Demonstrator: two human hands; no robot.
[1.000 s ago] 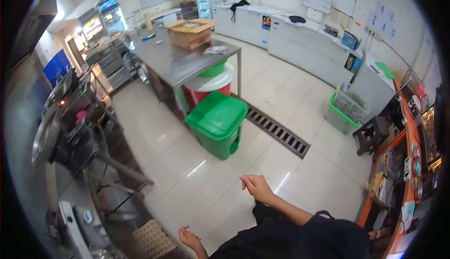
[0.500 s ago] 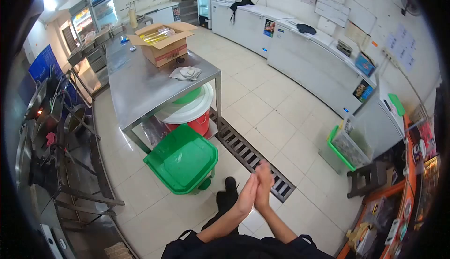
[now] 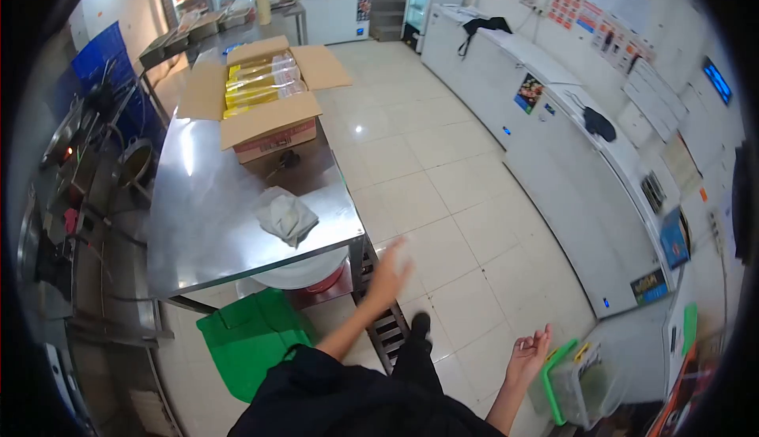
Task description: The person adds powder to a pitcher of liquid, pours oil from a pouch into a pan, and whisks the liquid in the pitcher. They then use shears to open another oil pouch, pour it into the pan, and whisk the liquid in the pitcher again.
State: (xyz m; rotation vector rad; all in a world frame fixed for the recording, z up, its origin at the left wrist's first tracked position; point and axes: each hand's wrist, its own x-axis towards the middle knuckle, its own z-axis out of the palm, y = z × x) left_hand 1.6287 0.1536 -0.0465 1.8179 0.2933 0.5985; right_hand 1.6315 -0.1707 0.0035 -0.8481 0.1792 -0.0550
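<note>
My left hand (image 3: pixel 389 275), slightly blurred, is held out in the air beside the front right corner of the steel table (image 3: pixel 198 224). Its fingers are spread and nothing is in it. Lower on the right, my right hand (image 3: pixel 528 356) hangs free, palm up with fingers loosely curled and apart, near a clear plastic bin with a green rim (image 3: pixel 563 382). A crumpled grey-white cloth (image 3: pixel 286 216) lies on the table near my left hand. Behind it stands an open cardboard box (image 3: pixel 273 138) with several yellow-and-clear packets (image 3: pixel 265 85) inside.
A green bin (image 3: pixel 253 338) stands at the table's front end, beside a white-lidded red tub (image 3: pixel 324 280) under the table. A floor drain grate (image 3: pixel 387 334) runs past my foot. White chest freezers (image 3: pixel 569 176) line the right wall; a stove with pans (image 3: pixel 138 160) is at left.
My hands were pressed together in front of me; they have parted, left toward the table and right out to the side. The view has moved forward, bringing the box and cloth closer.
</note>
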